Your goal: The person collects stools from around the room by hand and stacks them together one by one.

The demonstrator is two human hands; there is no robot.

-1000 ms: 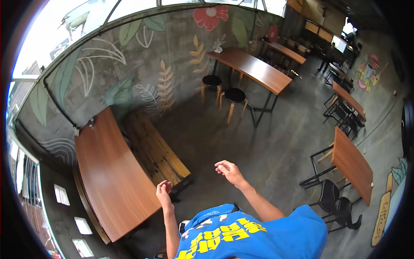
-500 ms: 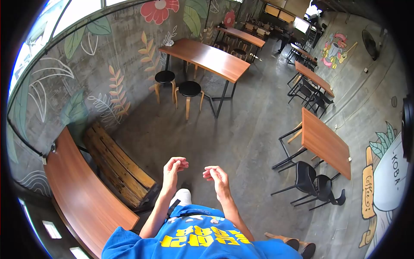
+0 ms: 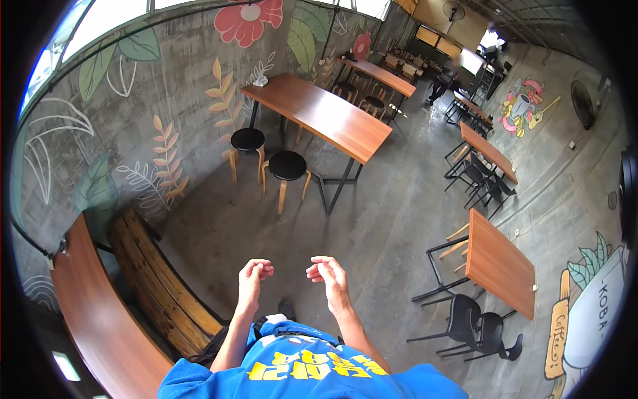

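Note:
My left hand [image 3: 254,273] is raised in front of my body, its fingers loosely bent and pointing inward, with nothing in it. At about the same height, my right hand [image 3: 329,271] is also bare, its fingers partly stretched toward the left one. A gap separates the two hands, and neither touches any object. Below them are my blue shirt [image 3: 311,368] with yellow lettering and the dark tip of a shoe [image 3: 286,308] on the concrete floor [image 3: 372,266].
A wooden bench [image 3: 159,276] and a long table [image 3: 106,319] stand at left. Ahead are a high table [image 3: 325,113] and black-topped stools [image 3: 287,165]. Right: a tilted-looking table [image 3: 502,263] with black chairs [image 3: 464,320]. Farther back, a person [image 3: 444,83] stands.
The view has shifted forward and up, so furniture appears lower in the picture. My left hand sits slightly farther left and lower; a dark shoe tip now shows.

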